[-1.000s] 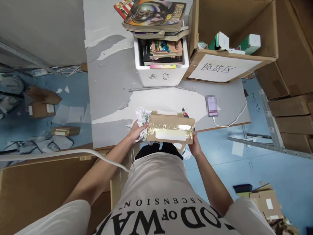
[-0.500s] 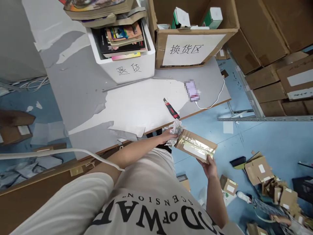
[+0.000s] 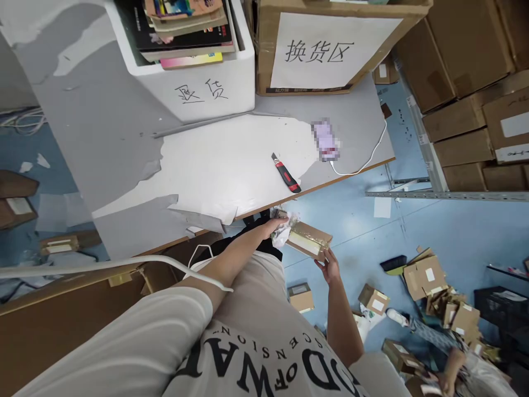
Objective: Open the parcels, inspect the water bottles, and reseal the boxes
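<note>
The cardboard box (image 3: pixel 309 240) was held in the air just beyond the table's front edge, before the wearer's waist, its long sides running roughly from ten o'clock to four. Shiny tape and a white label covered its upper face. The right hand (image 3: pixel 329 267) had its thumb and fingers clamped on the box's four-o'clock end. The left hand (image 3: pixel 275 225), at the ten-o'clock end, was closed on crumpled paper (image 3: pixel 281 236); whether it gripped the box as well could not be told, since the paper hid that end.

Taking the box as the centre of the dial, a red and black utility knife (image 3: pixel 286 173) lay on the table (image 3: pixel 198 176) at eleven o'clock, its blade end pointing toward eleven. At twelve o'clock lay a phone (image 3: pixel 325 140), its screen blurred out, with a white cable (image 3: pixel 359 170) curving off toward one. Farther off at eleven stood a white bin (image 3: pixel 219 94) of books (image 3: pixel 185 33), and at twelve a large carton (image 3: pixel 264 66) bearing a handwritten sign (image 3: pixel 330 52). Stacked boxes (image 3: pixel 458 71) filled two o'clock. On the floor, a small carton (image 3: pixel 301 300) sat at six, flattened cardboard (image 3: pixel 425 278) lay between three and four, and another person's hand (image 3: pixel 449 377) showed between four and five.
</note>
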A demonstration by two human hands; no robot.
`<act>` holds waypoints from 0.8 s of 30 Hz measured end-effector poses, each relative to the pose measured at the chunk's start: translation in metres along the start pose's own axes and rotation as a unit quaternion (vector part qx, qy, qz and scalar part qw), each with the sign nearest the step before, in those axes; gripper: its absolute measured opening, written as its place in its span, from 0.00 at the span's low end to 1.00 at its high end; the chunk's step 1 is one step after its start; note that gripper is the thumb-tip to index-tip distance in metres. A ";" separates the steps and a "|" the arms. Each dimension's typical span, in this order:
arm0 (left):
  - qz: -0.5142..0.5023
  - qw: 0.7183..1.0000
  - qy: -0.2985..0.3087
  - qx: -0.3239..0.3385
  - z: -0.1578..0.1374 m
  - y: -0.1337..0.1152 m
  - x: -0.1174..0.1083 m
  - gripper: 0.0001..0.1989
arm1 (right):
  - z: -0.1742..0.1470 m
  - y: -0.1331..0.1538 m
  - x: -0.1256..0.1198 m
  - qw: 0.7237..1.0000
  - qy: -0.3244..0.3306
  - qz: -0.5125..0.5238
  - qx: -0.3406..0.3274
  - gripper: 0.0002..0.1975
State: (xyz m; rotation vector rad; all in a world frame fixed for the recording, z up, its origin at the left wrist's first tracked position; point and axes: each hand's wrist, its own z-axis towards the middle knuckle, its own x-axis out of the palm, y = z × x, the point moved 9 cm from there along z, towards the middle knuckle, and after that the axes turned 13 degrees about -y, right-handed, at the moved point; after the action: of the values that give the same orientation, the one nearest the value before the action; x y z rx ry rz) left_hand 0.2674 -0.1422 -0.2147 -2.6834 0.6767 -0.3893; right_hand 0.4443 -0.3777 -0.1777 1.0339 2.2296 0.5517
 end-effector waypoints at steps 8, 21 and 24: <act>0.013 0.998 -0.013 -0.056 -0.019 -0.015 -0.009 0.49 | 0.009 0.019 0.028 1.000 0.018 -0.004 -0.016 0.29; -0.025 0.983 -0.108 0.149 -0.093 -0.093 -0.127 0.37 | -0.066 0.198 0.247 0.869 0.292 -0.205 -0.342 0.30; -0.100 0.944 -0.239 0.204 -0.127 -0.082 -0.192 0.36 | -0.100 0.208 0.303 0.803 0.370 -0.263 -0.387 0.25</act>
State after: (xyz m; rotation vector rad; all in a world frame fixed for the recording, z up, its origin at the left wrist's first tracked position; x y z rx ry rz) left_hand 0.0944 -0.0115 -0.1018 -2.3139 0.1546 0.0761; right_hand 0.3334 -0.0248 -0.0895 -0.3007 2.3460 1.6094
